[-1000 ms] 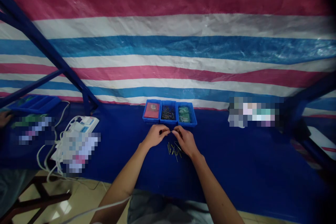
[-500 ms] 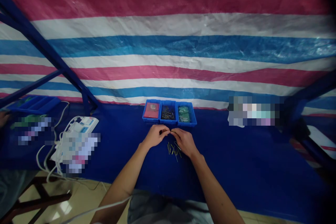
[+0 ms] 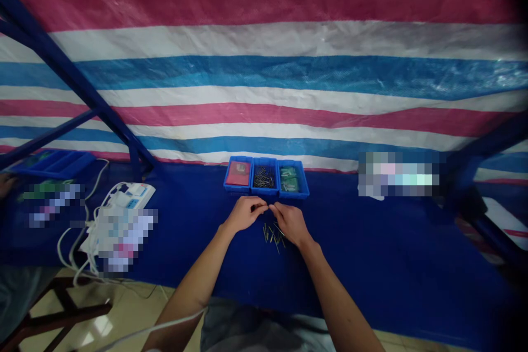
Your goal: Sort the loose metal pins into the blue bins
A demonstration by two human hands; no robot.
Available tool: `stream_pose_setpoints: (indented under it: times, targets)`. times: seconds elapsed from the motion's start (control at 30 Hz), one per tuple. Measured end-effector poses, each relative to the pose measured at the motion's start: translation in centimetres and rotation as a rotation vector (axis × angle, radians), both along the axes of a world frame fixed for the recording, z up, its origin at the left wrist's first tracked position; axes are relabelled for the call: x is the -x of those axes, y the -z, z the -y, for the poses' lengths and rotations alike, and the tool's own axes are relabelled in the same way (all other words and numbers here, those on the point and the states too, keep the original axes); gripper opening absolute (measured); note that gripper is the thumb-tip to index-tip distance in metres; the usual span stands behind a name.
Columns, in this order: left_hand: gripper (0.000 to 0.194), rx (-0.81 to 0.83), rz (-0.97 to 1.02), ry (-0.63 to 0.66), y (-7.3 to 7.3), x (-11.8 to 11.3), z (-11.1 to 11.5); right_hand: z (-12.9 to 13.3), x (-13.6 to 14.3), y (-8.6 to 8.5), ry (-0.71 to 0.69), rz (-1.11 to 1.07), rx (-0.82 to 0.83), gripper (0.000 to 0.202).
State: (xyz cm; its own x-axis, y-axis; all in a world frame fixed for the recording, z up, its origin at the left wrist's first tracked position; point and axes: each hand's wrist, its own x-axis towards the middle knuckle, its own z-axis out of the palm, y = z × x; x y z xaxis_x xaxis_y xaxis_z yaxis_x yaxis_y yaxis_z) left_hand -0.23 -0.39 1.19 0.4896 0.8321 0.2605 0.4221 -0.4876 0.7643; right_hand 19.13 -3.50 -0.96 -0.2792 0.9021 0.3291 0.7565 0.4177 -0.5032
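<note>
Fingertips of my left hand (image 3: 246, 213) and my right hand (image 3: 291, 223) meet over the blue table, each in a pinch. Whatever lies between them is too small to make out. Just below, several thin metal pins (image 3: 272, 235), perhaps drill bits or screws, lie loose on the table, close to my right hand. Beyond my hands stand three blue bins side by side. The left bin (image 3: 238, 188) holds something flat and pinkish-red, the middle bin (image 3: 264, 191) a heap of thin dark and brassy pins, and the right bin (image 3: 293, 194) small green and clear packets.
A white power strip (image 3: 136, 193) with tangled white cables lies on the left, beside blurred-out items. Further left are a blue divided tray (image 3: 61, 163) and part of another person's hand (image 3: 5, 184). Blue frame posts (image 3: 78, 80) rise at both sides before a striped tarp (image 3: 264, 121).
My right fingers have shifted very slightly at the pinch point. My left hand, the loose pins and the bins stay where they were.
</note>
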Motion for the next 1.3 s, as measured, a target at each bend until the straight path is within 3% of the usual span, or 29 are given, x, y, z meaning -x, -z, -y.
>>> stream_pose_setpoints:
  times: [0.53, 0.6, 0.7, 0.9, 1.1, 1.3]
  targets:
    - [0.024, 0.017, 0.011, -0.009, 0.2, 0.1, -0.1, -0.2, -0.1, -0.4, 0.062, -0.024, 0.092, 0.061]
    - [0.023, 0.019, 0.015, -0.020, 0.2, 0.2, -0.1, -0.1, -0.2, -0.6, 0.048, -0.088, 0.102, 0.057]
    - [0.021, 0.011, 0.013, -0.035, 0.2, 0.2, -0.2, 0.0, -0.3, -0.7, 0.005, -0.208, 0.102, 0.035]
    - [0.021, 0.005, 0.017, -0.035, 0.3, 0.1, -0.1, -0.3, -0.2, 0.1, -0.042, -0.322, 0.005, 0.022]
    - [0.022, 0.008, -0.010, -0.026, 0.3, 0.1, -0.1, -0.5, -0.3, 0.8, -0.033, -0.317, -0.006, 0.022]
    - [0.023, 0.010, 0.009, -0.026, 0.1, 0.1, -0.1, -0.4, -0.2, 0.4, -0.013, -0.267, 0.013, 0.026]
